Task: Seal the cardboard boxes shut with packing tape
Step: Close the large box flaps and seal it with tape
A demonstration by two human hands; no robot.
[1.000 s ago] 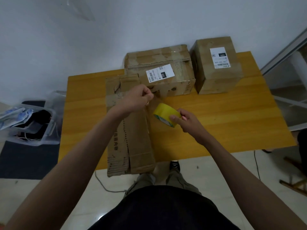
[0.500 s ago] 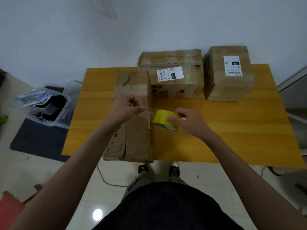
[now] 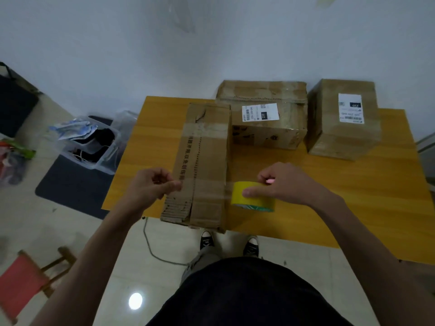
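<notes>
Closest to the camera, the person's two black-and-white shoes (image 3: 229,241) stand on the tile floor right at the near edge of the yellow table (image 3: 329,196). Just past that, the left hand (image 3: 150,187) pinches the free end of a clear tape strip (image 3: 202,192) between thumb and fingertips, just off the left side of the long box (image 3: 202,161). The strip stretches across the near end of that box to the yellow tape roll (image 3: 251,196), which the right hand (image 3: 282,182) grips from above, thumb on its side, just right of the box. The long box lies lengthwise, near end hanging slightly over the table edge. Farther back, touching its far right side, sits a labelled box (image 3: 263,116), and right of that, a taller labelled box (image 3: 343,118). Off left on the floor is a clear plastic bin (image 3: 94,144).
</notes>
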